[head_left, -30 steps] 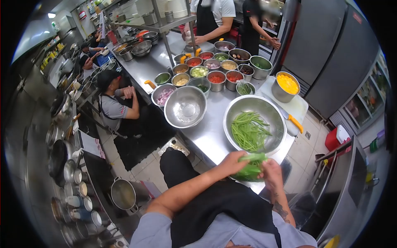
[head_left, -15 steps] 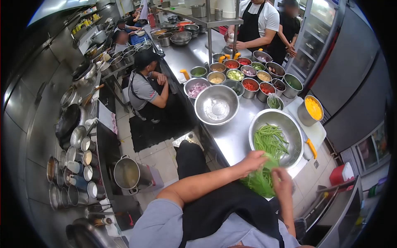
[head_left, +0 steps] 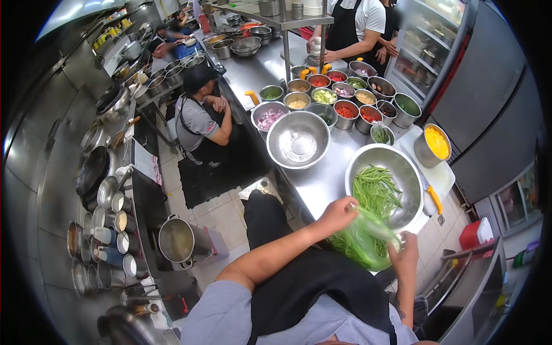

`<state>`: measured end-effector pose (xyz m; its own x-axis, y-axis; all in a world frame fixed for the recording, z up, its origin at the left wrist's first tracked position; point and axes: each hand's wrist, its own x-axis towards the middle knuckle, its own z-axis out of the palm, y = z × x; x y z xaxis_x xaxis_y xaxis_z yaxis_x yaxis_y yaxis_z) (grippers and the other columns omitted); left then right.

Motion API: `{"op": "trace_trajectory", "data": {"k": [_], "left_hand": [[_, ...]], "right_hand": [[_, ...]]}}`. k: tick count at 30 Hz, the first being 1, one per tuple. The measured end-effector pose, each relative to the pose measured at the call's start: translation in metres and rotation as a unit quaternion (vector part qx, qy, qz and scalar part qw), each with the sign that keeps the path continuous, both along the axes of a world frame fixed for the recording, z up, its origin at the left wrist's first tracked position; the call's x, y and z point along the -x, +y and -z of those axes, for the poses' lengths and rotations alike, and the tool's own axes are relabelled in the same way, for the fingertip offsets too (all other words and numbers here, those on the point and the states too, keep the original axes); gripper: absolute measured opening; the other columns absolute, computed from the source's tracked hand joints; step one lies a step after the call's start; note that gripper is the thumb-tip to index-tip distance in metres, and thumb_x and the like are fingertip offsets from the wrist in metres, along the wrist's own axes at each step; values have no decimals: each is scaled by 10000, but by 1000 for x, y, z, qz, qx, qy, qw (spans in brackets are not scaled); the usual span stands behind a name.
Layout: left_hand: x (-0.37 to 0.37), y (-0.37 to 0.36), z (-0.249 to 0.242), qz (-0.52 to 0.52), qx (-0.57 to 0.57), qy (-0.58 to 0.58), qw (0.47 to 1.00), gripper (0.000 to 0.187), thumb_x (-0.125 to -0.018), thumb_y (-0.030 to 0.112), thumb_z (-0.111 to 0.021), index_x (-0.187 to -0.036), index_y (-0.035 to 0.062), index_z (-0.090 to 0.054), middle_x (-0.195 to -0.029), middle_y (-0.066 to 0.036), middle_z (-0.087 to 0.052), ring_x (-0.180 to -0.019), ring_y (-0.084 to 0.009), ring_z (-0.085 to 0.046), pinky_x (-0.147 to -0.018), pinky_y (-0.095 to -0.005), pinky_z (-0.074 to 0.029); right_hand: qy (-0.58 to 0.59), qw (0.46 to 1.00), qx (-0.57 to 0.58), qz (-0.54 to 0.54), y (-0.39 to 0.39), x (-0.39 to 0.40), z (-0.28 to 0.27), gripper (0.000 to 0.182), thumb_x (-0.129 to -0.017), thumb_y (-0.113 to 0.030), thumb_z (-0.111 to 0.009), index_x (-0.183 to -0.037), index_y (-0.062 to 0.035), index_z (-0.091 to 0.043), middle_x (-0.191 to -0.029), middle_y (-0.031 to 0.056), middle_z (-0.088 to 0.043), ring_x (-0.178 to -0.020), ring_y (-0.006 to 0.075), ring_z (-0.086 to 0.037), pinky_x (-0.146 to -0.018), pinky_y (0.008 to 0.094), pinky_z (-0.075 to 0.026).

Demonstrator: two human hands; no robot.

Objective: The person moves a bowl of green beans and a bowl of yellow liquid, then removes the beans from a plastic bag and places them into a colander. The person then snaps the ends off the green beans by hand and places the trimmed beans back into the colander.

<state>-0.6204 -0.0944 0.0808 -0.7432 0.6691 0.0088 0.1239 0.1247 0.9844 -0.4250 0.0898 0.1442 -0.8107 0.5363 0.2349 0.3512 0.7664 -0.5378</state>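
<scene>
A thin green plastic bag (head_left: 362, 250) with green beans inside hangs in front of me at the table's near edge. My left hand (head_left: 339, 215) grips the left side of its mouth with the fingers closed. On the right side of the mouth, my right hand (head_left: 406, 250) pinches the plastic, so the bag's opening is spread. Just beyond the bag stands a large steel bowl (head_left: 415, 198) with perforated sides. A loose pile of green beans (head_left: 375, 188) lies in its left part.
Beyond sits another steel bowl (head_left: 279, 146), beside several metal pots of chopped vegetables. A knife with an orange handle (head_left: 435, 201) lies right of the beans, near a pot of yellow pieces (head_left: 435, 144). A person (head_left: 201, 115) sits left of the table; another (head_left: 356, 34) stands behind it.
My hands have moved apart, the left one leftward and up, the right one rightward. The bag's mouth, bunched between them before, is now stretched wider.
</scene>
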Motion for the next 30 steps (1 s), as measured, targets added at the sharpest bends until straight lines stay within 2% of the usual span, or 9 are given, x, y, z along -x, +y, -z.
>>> {"op": "trace_trajectory", "data": {"k": [4, 10, 15, 18, 21, 22, 24, 28, 30], "left_hand": [[-11, -8, -23, -90, 36, 242, 965, 287, -865, 108, -658, -1121, 32, -555, -871, -87, -581, -716, -218, -616, -648, -340, -496], [-21, -6, -35, -53, 2, 384, 922, 410, -820, 127, -680, -1182, 19, -521, -1025, -155, -542, -930, -332, -587, -764, -395, -505], [-46, -2, -55, -24, 23, 421, 906, 504, -827, 159, -678, -1263, -2, -482, -1070, -175, -550, -946, -327, -588, -809, -387, -505], [-34, 5, -17, 71, 164, 341, 923, 480, -839, 168, -681, -1239, -32, -507, -983, -175, -588, -883, -320, -612, -802, -373, -510], [-34, 14, -5, 122, 15, 145, 982, 338, -882, 128, -645, -1161, -40, -558, -860, -119, -619, -785, -255, -637, -751, -343, -520], [-36, 21, -6, 101, -49, -75, 991, 264, -911, 110, -615, -1131, -30, -577, -839, -90, -626, -758, -214, -637, -728, -323, -524], [-32, 27, -15, 70, -156, -356, 919, 181, -977, 91, -545, -1134, 10, -584, -822, -9, -613, -738, -122, -621, -672, -291, -535], [-31, 22, -38, 47, -191, -508, 838, 232, -984, 156, -558, -1181, 33, -550, -756, 6, -558, -664, -96, -579, -579, -290, -518], [-26, 14, -30, 78, -176, -537, 821, 239, -983, 174, -564, -1177, 36, -553, -757, 11, -555, -644, -84, -565, -535, -270, -490]], "right_hand": [[27, 984, -176, -30, 25, -11, 52, 304, -747, -145, -746, -992, 0, -641, -832, 170, -666, -747, 401, -634, -716, 399, -525], [41, 938, 342, 39, 49, -6, 88, 128, -953, -55, -551, -1016, 30, -622, -783, 40, -653, -653, 117, -605, -601, 254, -483], [134, 841, 518, 84, 45, -2, 78, 147, -963, -45, -519, -1038, 66, -578, -817, 72, -634, -679, 138, -589, -645, 256, -487], [193, 785, 587, 48, 50, -6, 87, 173, -938, -76, -554, -1076, 21, -590, -879, 58, -636, -765, 147, -602, -694, 290, -496], [234, 725, 648, 19, 43, -18, 74, 137, -942, -84, -553, -1058, -12, -569, -877, 40, -606, -790, 146, -586, -730, 298, -496], [250, 709, 659, 29, 38, -21, 65, 122, -943, -90, -556, -1044, -22, -564, -871, 33, -598, -792, 144, -581, -733, 295, -494], [268, 695, 666, 35, 38, -18, 58, 90, -946, -99, -557, -1014, -41, -554, -860, 18, -590, -783, 135, -566, -734, 286, -486], [287, 671, 683, 9, 31, -20, 48, 79, -951, -101, -550, -1017, -58, -551, -830, 5, -566, -750, 125, -544, -697, 271, -465], [296, 579, 759, 38, 46, -22, 80, 132, -965, -96, -511, -1095, -84, -500, -754, 4, -512, -672, 134, -505, -617, 285, -425]]}}
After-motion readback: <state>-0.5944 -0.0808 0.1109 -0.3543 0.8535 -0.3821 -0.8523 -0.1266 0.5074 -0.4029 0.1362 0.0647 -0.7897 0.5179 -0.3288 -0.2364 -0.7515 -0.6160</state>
